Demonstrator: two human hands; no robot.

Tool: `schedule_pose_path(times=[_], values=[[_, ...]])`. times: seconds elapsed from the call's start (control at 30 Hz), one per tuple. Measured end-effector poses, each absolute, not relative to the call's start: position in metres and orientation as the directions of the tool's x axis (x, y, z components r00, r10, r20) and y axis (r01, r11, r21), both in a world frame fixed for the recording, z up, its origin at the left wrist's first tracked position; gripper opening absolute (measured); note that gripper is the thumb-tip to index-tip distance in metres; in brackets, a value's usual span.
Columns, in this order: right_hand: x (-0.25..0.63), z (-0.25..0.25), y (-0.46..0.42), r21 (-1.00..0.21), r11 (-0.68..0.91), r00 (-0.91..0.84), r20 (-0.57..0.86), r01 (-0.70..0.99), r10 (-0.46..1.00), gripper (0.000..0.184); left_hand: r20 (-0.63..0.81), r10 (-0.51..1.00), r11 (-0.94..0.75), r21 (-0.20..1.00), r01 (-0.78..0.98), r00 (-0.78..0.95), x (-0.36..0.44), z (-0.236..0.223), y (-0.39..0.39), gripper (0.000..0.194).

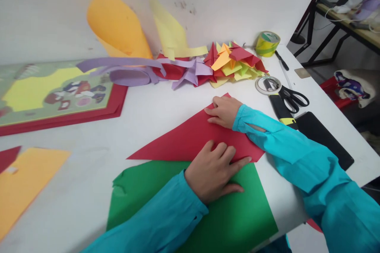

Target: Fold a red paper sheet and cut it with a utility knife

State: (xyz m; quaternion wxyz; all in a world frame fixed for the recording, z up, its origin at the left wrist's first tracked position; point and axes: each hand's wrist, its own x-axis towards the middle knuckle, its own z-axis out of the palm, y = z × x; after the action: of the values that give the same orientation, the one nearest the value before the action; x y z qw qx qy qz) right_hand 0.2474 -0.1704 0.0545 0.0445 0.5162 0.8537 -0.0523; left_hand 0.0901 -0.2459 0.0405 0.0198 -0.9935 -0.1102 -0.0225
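A sheet of red paper (178,142), folded into a triangle, lies on the white table. Its lower edge runs along the top of a sheet of green paper (237,213). My left hand (213,170) rests over that lower edge, index finger and thumb stretched apart, the index finger on the red paper near its right corner. Farther up, my right hand (225,111) has its fingers bent and pressed on the red paper near the top corner, holding it against the table. The green sheet's upper left corner is crumpled, and my left sleeve covers part of it.
Folded paper pieces (234,63), purple paper strips (130,75) and a curled orange sheet (118,27) lie along the wall. To the right are yellow tape (267,43), scissors (293,99) and a black flat object (325,138). An orange sheet (32,182) lies left.
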Motion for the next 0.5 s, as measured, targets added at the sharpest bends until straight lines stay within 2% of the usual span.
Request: schedule_pose_path(times=[0.23, 0.5], values=[[0.248, 0.053, -0.169, -0.033, 0.462, -0.463, -0.112, 0.886, 0.879, 0.043, 0.056, 0.188, -0.982, -0.02, 0.19, 0.981, 0.1, 0.039, -0.245, 0.072], [0.249, 0.049, -0.168, -0.031, 0.473, -0.473, -0.105, 0.881, 0.875, 0.043, 0.125, 0.133, -0.991, 0.022, 0.131, 0.983, 0.106, 0.036, -0.246, 0.072]])
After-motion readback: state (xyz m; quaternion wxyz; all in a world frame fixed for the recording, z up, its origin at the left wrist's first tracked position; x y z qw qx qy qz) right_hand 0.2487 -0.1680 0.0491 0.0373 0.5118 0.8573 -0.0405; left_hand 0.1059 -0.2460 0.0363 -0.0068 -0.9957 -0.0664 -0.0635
